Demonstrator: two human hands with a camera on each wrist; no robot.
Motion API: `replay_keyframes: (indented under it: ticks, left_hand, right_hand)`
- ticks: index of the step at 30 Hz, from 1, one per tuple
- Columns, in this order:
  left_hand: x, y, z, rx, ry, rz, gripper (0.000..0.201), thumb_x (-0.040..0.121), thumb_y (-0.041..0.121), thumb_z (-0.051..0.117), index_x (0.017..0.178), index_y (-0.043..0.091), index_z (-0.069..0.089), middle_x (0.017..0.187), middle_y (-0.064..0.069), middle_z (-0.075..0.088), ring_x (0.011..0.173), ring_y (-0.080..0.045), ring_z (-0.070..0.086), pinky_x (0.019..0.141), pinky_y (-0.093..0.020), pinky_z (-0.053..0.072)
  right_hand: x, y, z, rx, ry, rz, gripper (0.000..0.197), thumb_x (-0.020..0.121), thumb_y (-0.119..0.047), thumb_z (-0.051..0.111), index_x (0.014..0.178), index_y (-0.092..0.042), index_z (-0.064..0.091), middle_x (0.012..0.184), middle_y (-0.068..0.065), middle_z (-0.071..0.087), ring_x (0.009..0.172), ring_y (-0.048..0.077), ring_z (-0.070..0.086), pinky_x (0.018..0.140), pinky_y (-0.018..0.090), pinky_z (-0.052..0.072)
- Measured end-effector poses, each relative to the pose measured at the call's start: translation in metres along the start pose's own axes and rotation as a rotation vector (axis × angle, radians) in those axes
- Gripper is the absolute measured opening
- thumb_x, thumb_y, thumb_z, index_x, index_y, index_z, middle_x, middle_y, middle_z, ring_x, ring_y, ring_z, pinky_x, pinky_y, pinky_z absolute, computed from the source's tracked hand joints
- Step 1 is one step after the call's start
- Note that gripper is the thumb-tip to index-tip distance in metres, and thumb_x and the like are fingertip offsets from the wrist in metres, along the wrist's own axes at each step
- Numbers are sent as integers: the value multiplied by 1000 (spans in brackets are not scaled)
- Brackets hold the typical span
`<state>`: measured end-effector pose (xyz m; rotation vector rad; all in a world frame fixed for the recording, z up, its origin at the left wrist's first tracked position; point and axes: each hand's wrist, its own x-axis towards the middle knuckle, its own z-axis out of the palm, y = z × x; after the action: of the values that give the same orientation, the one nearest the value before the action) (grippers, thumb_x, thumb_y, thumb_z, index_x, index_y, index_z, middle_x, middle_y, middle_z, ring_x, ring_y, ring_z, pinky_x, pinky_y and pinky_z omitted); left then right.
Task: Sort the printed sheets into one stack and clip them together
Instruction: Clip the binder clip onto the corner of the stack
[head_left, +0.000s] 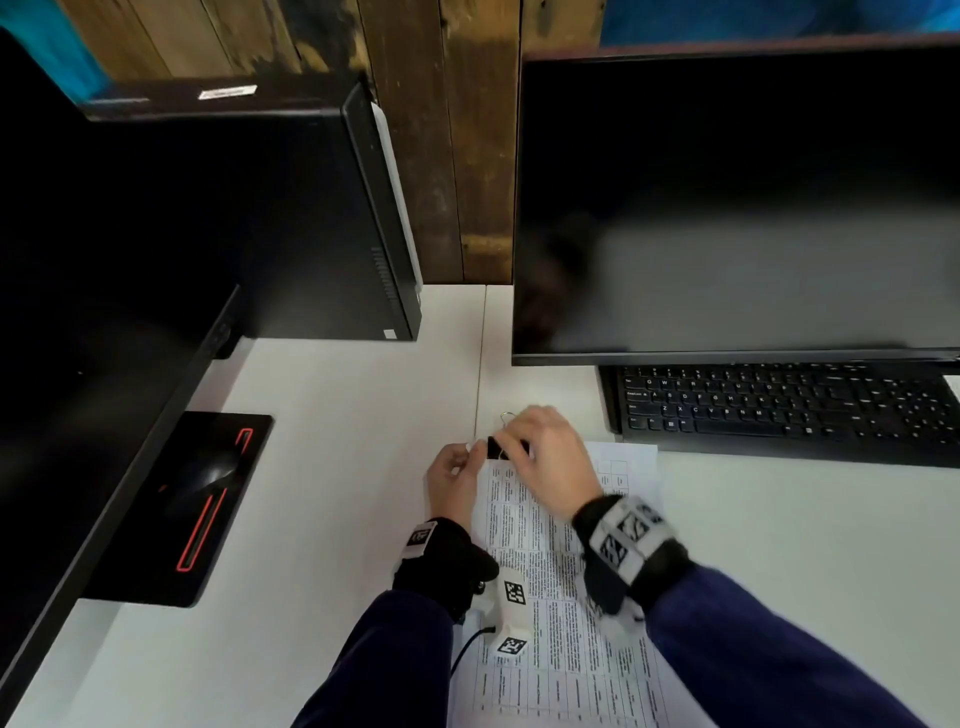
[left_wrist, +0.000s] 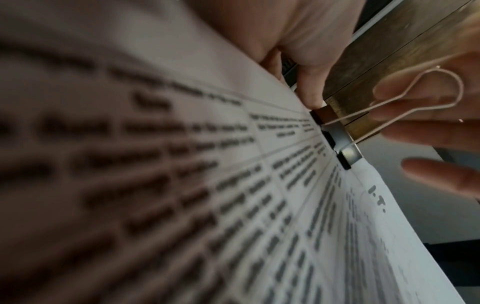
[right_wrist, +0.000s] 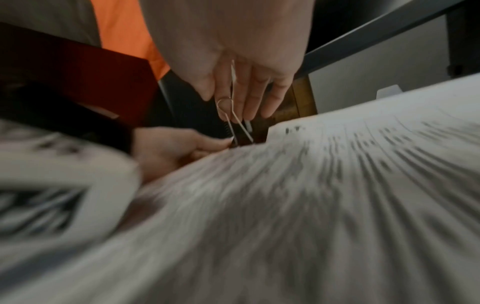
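Lying on the white desk (head_left: 332, 415) just in front of the keyboard (head_left: 779, 405), the printed sheets (head_left: 550, 649) formed one stack with a black binder clip (head_left: 501, 447) seated on its far left corner, one wire handle (head_left: 506, 415) standing up. The left hand (head_left: 452, 478) pinched that corner of the sheets right beside the clip, thumb on top. The right hand (head_left: 550, 462) arched over the clip, its fingers bent down around it and touching the raised handle.

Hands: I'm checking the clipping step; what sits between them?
A black binder clip on the printed sheets' top edge, between left hand and right hand, in the head view.
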<state>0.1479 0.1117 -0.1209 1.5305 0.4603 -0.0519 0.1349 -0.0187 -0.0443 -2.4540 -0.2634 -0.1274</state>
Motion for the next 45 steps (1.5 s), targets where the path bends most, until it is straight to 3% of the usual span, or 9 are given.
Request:
replay_keyframes:
  ticks: [5, 8, 14, 17, 21, 26, 33, 38, 45]
  left_hand:
    - [-2, 2, -1, -18, 18, -24, 25, 81, 25, 73, 63, 18, 57, 59, 5, 50, 64, -14, 44, 70, -30, 36]
    - [-5, 5, -4, -38, -30, -33, 25, 68, 41, 76, 63, 21, 64, 62, 6, 59, 68, -16, 50, 73, -34, 40]
    - [-19, 25, -5, -51, -142, 70, 29, 75, 39, 74, 84, 13, 66, 80, 0, 70, 78, -16, 63, 79, -33, 50]
    - [-32, 42, 1, -21, -120, 146, 14, 86, 17, 67, 76, 14, 59, 59, 19, 59, 60, 6, 52, 64, -7, 42]
    - [-44, 49, 5, -97, -118, 214, 26, 79, 30, 72, 81, 8, 61, 71, 4, 57, 67, -7, 51, 71, -20, 43]
    - [-50, 49, 6, -86, -115, 221, 41, 68, 50, 68, 85, 13, 63, 76, -2, 59, 73, -14, 53, 75, -30, 47]
    - [-27, 40, 9, 218, -13, 131, 22, 86, 41, 63, 79, 22, 56, 76, 5, 60, 79, -19, 58, 76, -29, 47]
    - [-24, 45, 3, 566, 7, 5, 18, 90, 30, 58, 83, 13, 58, 77, -1, 56, 80, -23, 54, 82, -32, 44]
    - [-92, 26, -24, 1077, -112, -126, 51, 93, 42, 47, 129, 6, 42, 128, -13, 50, 116, -29, 54, 99, -37, 45]
  right_hand:
    - [-66, 2, 11, -120, -194, -142, 63, 98, -52, 16, 112, -21, 69, 121, -6, 66, 113, 10, 57, 107, 27, 30]
    - [-56, 10, 3, -123, -102, -87, 37, 96, -43, 42, 120, -24, 64, 122, -7, 64, 115, 10, 54, 110, 40, 36]
    - [-9, 11, -21, -274, -396, -70, 101, 74, -55, 68, 151, -21, 13, 157, -3, 19, 145, 14, 14, 120, 46, -1]
    - [8, 11, -32, -209, -465, -75, 102, 66, -58, 73, 146, -18, 26, 147, -2, 36, 139, 14, 28, 120, 44, 3]
    - [30, 7, -40, -158, -608, -25, 90, 59, -56, 78, 132, -18, 41, 121, -1, 61, 113, 17, 55, 115, 40, 14]
    - [41, -1, -49, 29, -716, 101, 49, 60, -45, 84, 84, -11, 58, 70, -3, 54, 64, 12, 49, 61, 30, 40]
    - [-3, 12, -44, -219, -247, 73, 74, 74, -65, 60, 136, -30, 41, 124, -3, 49, 119, 15, 42, 113, 46, 23]
    - [-87, 42, -54, -12, 238, 545, 57, 87, -33, 62, 139, -19, 42, 131, 13, 43, 119, 26, 44, 104, 41, 35]
    - [-180, 18, -27, 223, 73, 901, 57, 88, -39, 53, 136, -11, 40, 120, 10, 38, 114, 26, 40, 99, 39, 39]
